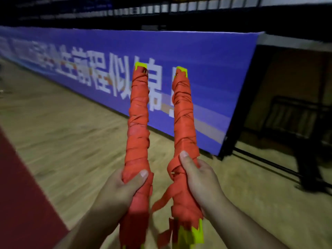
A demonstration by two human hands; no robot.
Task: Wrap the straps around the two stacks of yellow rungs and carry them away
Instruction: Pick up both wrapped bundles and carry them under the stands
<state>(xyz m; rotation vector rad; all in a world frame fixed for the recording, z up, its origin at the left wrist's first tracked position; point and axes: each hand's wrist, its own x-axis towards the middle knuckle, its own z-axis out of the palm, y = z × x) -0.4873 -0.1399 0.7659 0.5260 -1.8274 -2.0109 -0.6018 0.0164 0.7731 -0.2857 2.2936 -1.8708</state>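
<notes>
Grips the left stack (pixel 138 123) low down in the left hand (pixel 124 187), fingers curled round it and thumb pressed flat across the front of the wrapping. Grips the right stack (pixel 185 123) at about the same height in the right hand (pixel 199 178), thumb laid up along the near face, fingers wrapped behind. Holds both stacks upright and side by side, near each other but apart, tops tipped a little away from the camera.

Shows orange straps (pixel 136 97) wound in crossing turns over nearly the whole length of each stack, leaving the yellow rungs (pixel 184 71) bare only at the top tips and at the bottom end of the right one. Lets a loose strap end (pixel 159 203) hang off the right stack into the gap between the two wrists, with more loose tails lower down.

Looks past the stacks at a long blue banner (pixel 206 56) with white lettering, blurred, standing along the far edge of a pale wooden floor (pixel 62 132). Covers part of that lettering with the two stacks. Takes in a dark red strip (pixel 23 194) of flooring at lower left, a black railing (pixel 161 13) above the banner, and a black metal frame (pixel 296 119) in the shadowed recess just beyond the banner's right end.
</notes>
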